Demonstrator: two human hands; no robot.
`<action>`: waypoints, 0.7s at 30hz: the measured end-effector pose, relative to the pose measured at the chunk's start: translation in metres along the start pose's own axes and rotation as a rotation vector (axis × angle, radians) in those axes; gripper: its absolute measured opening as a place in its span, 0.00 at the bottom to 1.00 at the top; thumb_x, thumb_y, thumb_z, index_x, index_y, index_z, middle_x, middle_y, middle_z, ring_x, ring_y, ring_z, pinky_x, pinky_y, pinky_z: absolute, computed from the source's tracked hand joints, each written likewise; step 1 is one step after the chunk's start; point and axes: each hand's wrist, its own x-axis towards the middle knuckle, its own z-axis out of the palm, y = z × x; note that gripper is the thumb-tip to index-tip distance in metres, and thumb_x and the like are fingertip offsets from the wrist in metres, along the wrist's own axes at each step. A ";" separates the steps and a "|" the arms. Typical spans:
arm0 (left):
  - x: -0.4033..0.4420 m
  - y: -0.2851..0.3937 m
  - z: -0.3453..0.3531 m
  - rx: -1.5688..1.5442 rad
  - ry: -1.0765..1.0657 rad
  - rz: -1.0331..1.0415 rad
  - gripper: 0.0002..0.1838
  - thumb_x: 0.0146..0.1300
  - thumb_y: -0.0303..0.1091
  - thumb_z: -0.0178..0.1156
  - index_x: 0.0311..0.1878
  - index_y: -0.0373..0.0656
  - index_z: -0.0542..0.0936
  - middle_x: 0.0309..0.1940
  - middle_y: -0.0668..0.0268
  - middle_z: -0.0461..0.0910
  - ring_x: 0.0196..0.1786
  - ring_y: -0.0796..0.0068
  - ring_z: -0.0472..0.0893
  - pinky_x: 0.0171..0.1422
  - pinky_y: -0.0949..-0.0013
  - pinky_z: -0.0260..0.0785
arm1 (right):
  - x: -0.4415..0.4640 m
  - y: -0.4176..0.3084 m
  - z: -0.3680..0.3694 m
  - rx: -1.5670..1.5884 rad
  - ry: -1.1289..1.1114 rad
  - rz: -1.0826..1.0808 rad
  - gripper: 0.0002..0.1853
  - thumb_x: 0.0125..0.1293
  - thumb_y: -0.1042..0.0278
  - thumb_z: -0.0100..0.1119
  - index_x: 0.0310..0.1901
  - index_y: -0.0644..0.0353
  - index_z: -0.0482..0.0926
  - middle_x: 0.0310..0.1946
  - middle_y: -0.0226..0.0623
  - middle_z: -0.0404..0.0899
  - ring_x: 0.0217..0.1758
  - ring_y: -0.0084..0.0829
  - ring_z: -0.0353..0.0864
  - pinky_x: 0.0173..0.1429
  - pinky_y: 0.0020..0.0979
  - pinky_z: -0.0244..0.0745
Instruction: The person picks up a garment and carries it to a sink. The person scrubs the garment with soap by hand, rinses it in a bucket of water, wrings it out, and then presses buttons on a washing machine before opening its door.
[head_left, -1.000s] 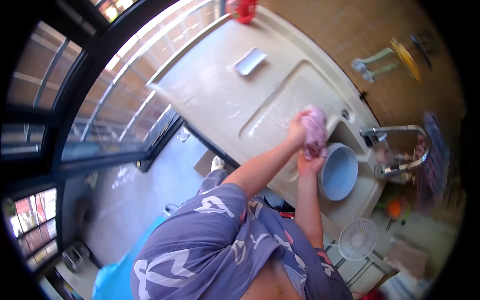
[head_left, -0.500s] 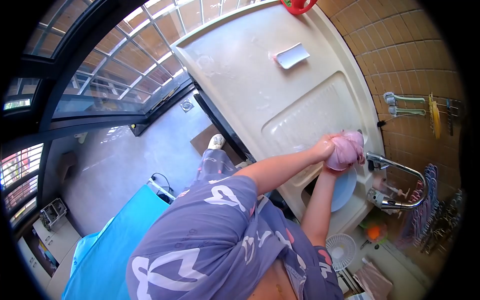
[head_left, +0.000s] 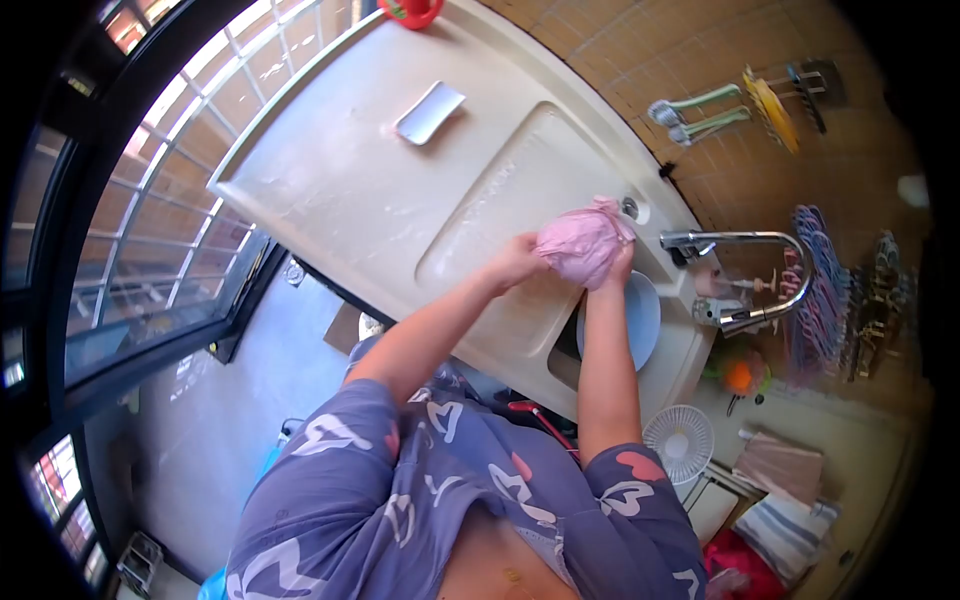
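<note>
A crumpled pink cloth (head_left: 583, 243) is bunched between my hands, above the ribbed part of the beige washboard counter (head_left: 330, 150). My left hand (head_left: 518, 262) is closed on its left side. My right hand (head_left: 618, 270) grips it from the lower right, with most of its fingers hidden by the cloth. Just under my right wrist, a pale blue basin (head_left: 643, 325) sits in the sink opening. Farther up the counter lies a white soap dish (head_left: 430, 112).
A chrome faucet (head_left: 790, 240) arches on the right. Brushes (head_left: 700, 112) and hangers (head_left: 820, 290) hang along the tiled wall. A red container (head_left: 412, 12) stands at the counter's far end. Below the basin is a white fan (head_left: 680, 440).
My hands have shifted the cloth away from the faucet, and it looks looser and rounder than the earlier twisted bundle. The camera view has turned as well.
</note>
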 end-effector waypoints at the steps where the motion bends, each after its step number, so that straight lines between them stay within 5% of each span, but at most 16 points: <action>1: -0.008 0.006 -0.004 0.010 -0.019 0.002 0.32 0.61 0.28 0.60 0.70 0.44 0.67 0.56 0.57 0.80 0.57 0.67 0.80 0.62 0.58 0.73 | 0.002 -0.003 -0.002 -0.149 0.074 -0.062 0.21 0.71 0.61 0.43 0.53 0.65 0.80 0.52 0.42 0.81 0.59 0.43 0.79 0.65 0.39 0.73; 3: -0.026 0.014 -0.003 -0.606 -0.089 -0.213 0.47 0.58 0.32 0.66 0.78 0.51 0.51 0.64 0.58 0.73 0.63 0.59 0.75 0.66 0.43 0.67 | -0.015 -0.032 0.027 -0.353 0.125 -0.174 0.15 0.66 0.67 0.51 0.47 0.66 0.83 0.53 0.42 0.81 0.57 0.41 0.79 0.63 0.35 0.74; 4: -0.024 0.013 0.004 -0.747 -0.102 -0.198 0.53 0.61 0.48 0.67 0.79 0.56 0.40 0.70 0.56 0.65 0.68 0.47 0.69 0.68 0.31 0.60 | -0.014 -0.034 0.026 -0.716 0.021 -0.320 0.14 0.61 0.69 0.57 0.46 0.66 0.83 0.53 0.44 0.81 0.57 0.40 0.79 0.62 0.35 0.74; 5: -0.021 0.019 0.011 -0.737 -0.108 -0.207 0.53 0.61 0.48 0.67 0.79 0.56 0.40 0.70 0.56 0.65 0.68 0.47 0.69 0.68 0.31 0.60 | -0.020 -0.040 0.040 -1.080 -0.089 -0.457 0.15 0.57 0.70 0.62 0.45 0.67 0.82 0.53 0.45 0.81 0.57 0.40 0.80 0.61 0.35 0.74; 7: -0.009 0.033 0.022 -1.170 -0.206 -0.224 0.53 0.61 0.67 0.60 0.79 0.54 0.44 0.73 0.56 0.60 0.70 0.39 0.65 0.68 0.28 0.58 | -0.037 -0.048 0.070 -1.155 -0.141 -0.613 0.16 0.47 0.72 0.69 0.40 0.66 0.82 0.54 0.49 0.80 0.57 0.41 0.80 0.61 0.37 0.74; 8: -0.001 0.031 0.027 -1.161 -0.226 -0.140 0.52 0.60 0.77 0.49 0.76 0.49 0.55 0.70 0.55 0.66 0.68 0.43 0.69 0.69 0.34 0.62 | -0.045 -0.051 0.080 -1.275 -0.253 -0.719 0.15 0.45 0.71 0.70 0.36 0.66 0.82 0.56 0.49 0.79 0.57 0.42 0.80 0.60 0.37 0.74; 10: 0.016 0.023 0.033 -1.257 -0.161 -0.110 0.50 0.60 0.78 0.48 0.73 0.47 0.61 0.67 0.54 0.69 0.66 0.46 0.72 0.69 0.38 0.64 | -0.058 -0.044 0.088 -1.386 -0.367 -0.829 0.13 0.43 0.71 0.71 0.32 0.66 0.82 0.57 0.48 0.79 0.57 0.42 0.79 0.59 0.37 0.75; 12: 0.019 0.021 0.037 -1.340 0.028 -0.036 0.49 0.60 0.79 0.45 0.65 0.42 0.72 0.60 0.51 0.77 0.61 0.53 0.78 0.69 0.50 0.69 | -0.071 -0.035 0.091 -1.301 -0.436 -0.675 0.12 0.40 0.70 0.72 0.26 0.66 0.79 0.55 0.46 0.81 0.53 0.42 0.82 0.55 0.36 0.77; 19: -0.015 0.012 0.013 -1.301 0.222 0.075 0.47 0.57 0.77 0.54 0.60 0.40 0.73 0.56 0.50 0.78 0.58 0.51 0.79 0.65 0.46 0.72 | -0.091 0.003 0.100 -1.037 -0.503 -0.457 0.12 0.39 0.73 0.70 0.28 0.66 0.79 0.44 0.48 0.85 0.45 0.43 0.86 0.49 0.36 0.80; 21: -0.022 0.013 0.004 -1.244 0.276 0.104 0.48 0.56 0.77 0.55 0.61 0.39 0.72 0.56 0.51 0.78 0.57 0.51 0.79 0.64 0.46 0.73 | -0.100 0.011 0.112 -1.024 -0.490 -0.491 0.14 0.40 0.76 0.69 0.33 0.67 0.82 0.41 0.48 0.85 0.44 0.37 0.86 0.49 0.33 0.80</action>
